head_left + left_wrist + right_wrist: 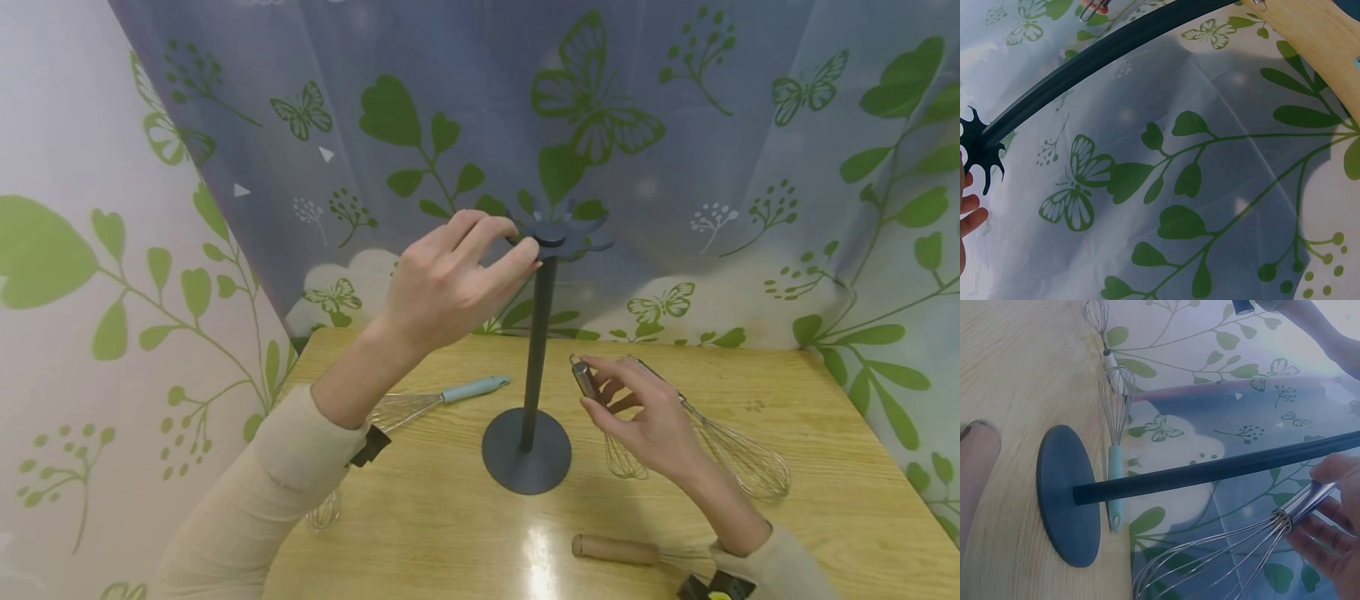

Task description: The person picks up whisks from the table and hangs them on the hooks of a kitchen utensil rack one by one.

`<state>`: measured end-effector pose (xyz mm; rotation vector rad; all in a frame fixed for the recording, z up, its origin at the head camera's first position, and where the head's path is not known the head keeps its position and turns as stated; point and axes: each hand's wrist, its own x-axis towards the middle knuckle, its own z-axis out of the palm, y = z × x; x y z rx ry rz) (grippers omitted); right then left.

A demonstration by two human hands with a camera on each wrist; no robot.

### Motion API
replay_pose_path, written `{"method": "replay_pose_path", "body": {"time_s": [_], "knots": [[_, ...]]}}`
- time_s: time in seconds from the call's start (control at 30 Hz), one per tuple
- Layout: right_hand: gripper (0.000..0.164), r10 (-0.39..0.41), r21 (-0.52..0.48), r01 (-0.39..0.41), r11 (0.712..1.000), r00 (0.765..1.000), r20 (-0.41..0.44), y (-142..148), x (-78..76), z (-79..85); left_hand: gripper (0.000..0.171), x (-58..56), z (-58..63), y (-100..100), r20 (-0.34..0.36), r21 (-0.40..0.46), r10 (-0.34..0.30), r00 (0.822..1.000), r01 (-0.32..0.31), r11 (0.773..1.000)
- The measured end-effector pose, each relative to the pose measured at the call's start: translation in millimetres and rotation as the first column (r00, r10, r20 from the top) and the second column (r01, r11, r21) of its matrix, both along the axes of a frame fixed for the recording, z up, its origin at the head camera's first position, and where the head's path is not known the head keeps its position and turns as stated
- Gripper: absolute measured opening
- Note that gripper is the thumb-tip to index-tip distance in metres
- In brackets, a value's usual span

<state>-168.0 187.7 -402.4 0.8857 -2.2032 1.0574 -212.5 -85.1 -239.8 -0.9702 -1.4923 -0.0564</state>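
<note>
A dark utensil stand [538, 350] rises from a round base, with a ring of curved hooks [982, 144] at its top. My left hand [453, 279] grips the left side of that ring with curled fingers and thumb; the exact contact is partly hidden. Lower down, to the right of the pole, my right hand [648, 412] pinches a metal whisk [1304, 509] by its shiny handle between thumb and fingers. The whisk is tilted, its wire loops hanging down and its handle end pointing up. It is apart from the hooks.
On the wooden table [450, 533] lie a whisk with a light blue handle [476, 389], a wooden-handled whisk [615, 550] and a larger wire whisk [742, 450]. Another whisk [1099, 319] with a pale handle lies at the left. Patterned cloth [465, 83] hangs behind.
</note>
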Motion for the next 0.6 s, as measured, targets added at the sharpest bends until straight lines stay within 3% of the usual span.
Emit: {"method": "replay_pose_path", "body": {"time_s": [0.6], "knots": [[0.061,0.049,-0.154,-0.046,0.987,0.999,0.016,-14,1.3,13.2,0.005,0.6,-1.4,0,0.000,0.000,-0.002,1.000,0.002,1.000]]}}
